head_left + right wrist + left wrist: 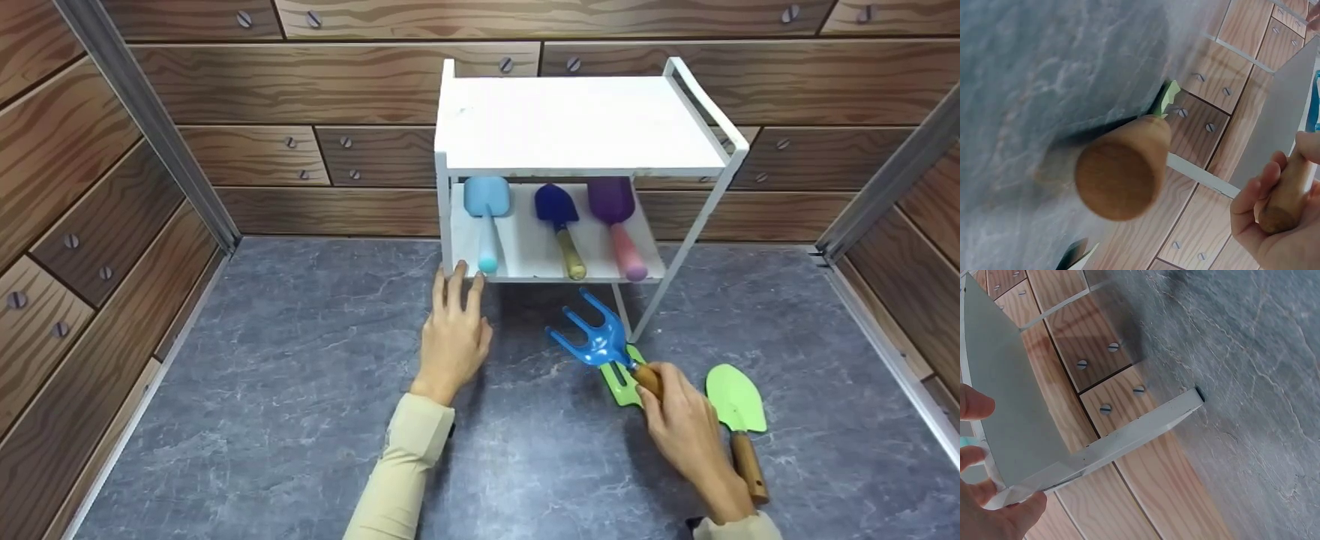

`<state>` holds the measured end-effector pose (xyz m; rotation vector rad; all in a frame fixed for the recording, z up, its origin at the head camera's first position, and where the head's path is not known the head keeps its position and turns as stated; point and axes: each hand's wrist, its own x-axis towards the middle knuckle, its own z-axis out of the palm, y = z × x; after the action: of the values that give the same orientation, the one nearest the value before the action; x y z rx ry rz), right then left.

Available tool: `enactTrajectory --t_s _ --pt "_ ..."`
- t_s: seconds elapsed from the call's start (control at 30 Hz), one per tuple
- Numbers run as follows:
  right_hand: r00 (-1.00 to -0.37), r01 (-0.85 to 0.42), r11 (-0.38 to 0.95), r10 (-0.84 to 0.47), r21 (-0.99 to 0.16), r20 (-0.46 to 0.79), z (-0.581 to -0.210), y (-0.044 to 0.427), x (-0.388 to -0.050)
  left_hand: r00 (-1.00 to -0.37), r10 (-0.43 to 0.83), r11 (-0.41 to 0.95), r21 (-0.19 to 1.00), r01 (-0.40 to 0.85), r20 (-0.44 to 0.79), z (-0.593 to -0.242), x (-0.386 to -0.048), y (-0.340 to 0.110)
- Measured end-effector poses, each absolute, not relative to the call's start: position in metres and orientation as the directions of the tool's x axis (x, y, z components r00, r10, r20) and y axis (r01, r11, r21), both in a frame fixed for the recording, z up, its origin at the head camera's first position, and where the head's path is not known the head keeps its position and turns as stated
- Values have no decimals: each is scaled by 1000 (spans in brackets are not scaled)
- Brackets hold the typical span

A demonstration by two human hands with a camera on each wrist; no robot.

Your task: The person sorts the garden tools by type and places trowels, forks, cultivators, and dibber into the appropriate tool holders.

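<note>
- Two hands were in view; left hand [454, 341], far left, had fingers spread, fairly straight, touching the front left corner of the white rack's lower tier [521, 232]; it grasped no tool.
- Light blue scoop [487, 199], dark blue trowel [555, 204], purple scoop [611, 201] lay left to right on that tier, handles toward the front edge.
- Blue fork [604, 343] was below the tier's right part, over a partly hidden green tool [626, 397].
- Key relation: fork's long axis ran diagonally, tines up-left and short of the tier's front edge, wooden handle down-right; tier lay ahead and somewhat left of the right hand.
- Right hand [686, 424] gripped the fork's handle, fingers curled round it; left hand well apart from the fork.
- Green trowel [735, 397] lay rightmost on the floor, beside the right hand, blade away from the person.
</note>
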<state>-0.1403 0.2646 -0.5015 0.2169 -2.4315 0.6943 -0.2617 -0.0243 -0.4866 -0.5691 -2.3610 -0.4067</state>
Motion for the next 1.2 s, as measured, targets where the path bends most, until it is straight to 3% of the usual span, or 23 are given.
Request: enactTrajectory --t_s 0.83,1.2 --pt "-709 -390 795 62 -464 702 -477 237 -156 -693 289 852 153 500 660 -486 -260 -25" --pt "-694 -411 747 114 -522 711 -463 222 -166 -695 279 847 172 503 663 -486 -261 -24"
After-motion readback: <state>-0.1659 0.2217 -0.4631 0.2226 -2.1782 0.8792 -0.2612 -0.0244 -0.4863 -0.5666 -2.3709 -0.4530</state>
